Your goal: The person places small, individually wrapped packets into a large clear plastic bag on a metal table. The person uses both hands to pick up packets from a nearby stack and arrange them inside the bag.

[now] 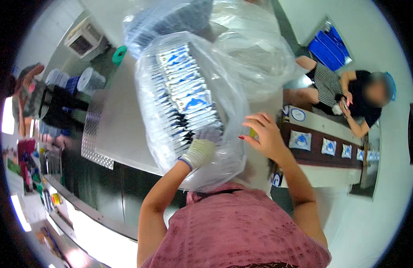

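A large clear plastic bag [235, 102] lies open on the metal table, and rows of white-and-blue sachets [182, 85] stand on edge inside it. My left hand [201, 149], in a white knit glove with greyish fingers, reaches into the bag at the near end of the rows. Its fingers close on sachets there, partly lost among them. Just beyond the bag's right side is my bare right hand [264, 134], holding nothing, its thumb and fingers apart. A small yellow-green thing [253, 132] shows behind its fingers; its kind is unclear.
More filled plastic bags [255, 49] crowd the table's far side. To the right, a brown conveyor belt [313, 154] carries several sachets, with a seated person [365, 98] beyond it. Blue crates [329, 47] stand behind. Another person [59, 100] and tubs [90, 80] are at the left.
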### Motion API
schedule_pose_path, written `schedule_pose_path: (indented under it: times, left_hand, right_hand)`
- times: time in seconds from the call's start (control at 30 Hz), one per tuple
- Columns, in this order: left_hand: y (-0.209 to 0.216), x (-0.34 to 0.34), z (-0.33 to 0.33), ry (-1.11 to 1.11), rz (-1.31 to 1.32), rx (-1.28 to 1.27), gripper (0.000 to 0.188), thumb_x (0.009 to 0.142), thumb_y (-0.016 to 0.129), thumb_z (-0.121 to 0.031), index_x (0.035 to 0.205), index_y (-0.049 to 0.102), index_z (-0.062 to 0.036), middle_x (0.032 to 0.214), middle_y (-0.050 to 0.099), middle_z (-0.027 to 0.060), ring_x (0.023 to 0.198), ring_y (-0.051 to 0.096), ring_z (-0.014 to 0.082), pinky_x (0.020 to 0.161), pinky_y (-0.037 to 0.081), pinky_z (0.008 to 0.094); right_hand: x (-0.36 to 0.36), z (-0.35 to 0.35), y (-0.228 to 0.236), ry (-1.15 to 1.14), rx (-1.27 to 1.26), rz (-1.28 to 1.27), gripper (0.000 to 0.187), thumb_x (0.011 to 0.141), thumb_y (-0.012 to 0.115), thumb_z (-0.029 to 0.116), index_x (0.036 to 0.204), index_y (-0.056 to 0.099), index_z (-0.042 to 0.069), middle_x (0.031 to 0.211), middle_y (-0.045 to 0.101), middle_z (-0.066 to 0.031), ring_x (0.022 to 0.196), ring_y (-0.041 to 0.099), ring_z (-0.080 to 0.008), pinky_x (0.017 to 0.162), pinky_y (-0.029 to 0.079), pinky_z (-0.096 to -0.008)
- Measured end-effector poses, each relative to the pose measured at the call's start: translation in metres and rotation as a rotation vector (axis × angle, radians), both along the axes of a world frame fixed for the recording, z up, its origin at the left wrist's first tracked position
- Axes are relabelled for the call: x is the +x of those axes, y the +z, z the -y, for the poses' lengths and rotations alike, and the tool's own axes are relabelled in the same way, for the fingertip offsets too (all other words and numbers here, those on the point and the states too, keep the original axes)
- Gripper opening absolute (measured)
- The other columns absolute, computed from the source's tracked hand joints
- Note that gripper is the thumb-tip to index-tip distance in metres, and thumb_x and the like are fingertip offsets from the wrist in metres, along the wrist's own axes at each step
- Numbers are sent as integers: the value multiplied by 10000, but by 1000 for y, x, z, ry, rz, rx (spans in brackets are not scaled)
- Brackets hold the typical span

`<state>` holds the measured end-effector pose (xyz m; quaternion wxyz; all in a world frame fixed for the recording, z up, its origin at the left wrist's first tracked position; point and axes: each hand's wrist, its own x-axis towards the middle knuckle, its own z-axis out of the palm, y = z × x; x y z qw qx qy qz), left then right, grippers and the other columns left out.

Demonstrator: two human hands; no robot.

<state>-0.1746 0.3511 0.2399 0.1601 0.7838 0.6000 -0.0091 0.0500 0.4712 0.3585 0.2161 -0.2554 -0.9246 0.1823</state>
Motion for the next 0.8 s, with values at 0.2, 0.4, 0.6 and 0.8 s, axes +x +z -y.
schedule_pose_path:
  times: [0.2,0.4,0.6,0.8]
  left_hand:
    - [24,-24,19,21,73,-135,532,787,520,-127,1308,438,-63,1419,337,193,1302,322,379,1067,282,472]
    - [5,-16,33,15,-133,11,687,713,610,-130,1355,375,-66,1441,314,157,1321,301,352,1105,236,438]
    - [7,-14,40,11,1,25,719,710,590,-117,1384,344,-67,1456,299,142,1350,263,332,1120,198,437]
    - [-10,-19,44,-10,-29,62,650,760,510,-55,1389,348,-75,1462,298,131,1353,265,327,1119,195,440]
  right_hand:
    - [46,86,-74,-243,-116,-180,325,792,664,232,1069,579,85,1131,543,-128,1038,514,-323,888,407,-425]
    - [106,98,-134,-217,-270,49,253,791,648,238,983,589,84,1034,583,-129,980,532,-338,838,435,-433]
    - [250,2,-162,-492,-148,326,94,777,587,165,794,611,76,862,586,-130,879,540,-333,757,451,-435]
    - [386,-67,-168,-811,-9,997,150,776,536,31,919,581,38,958,609,-177,918,584,-369,782,469,-462]
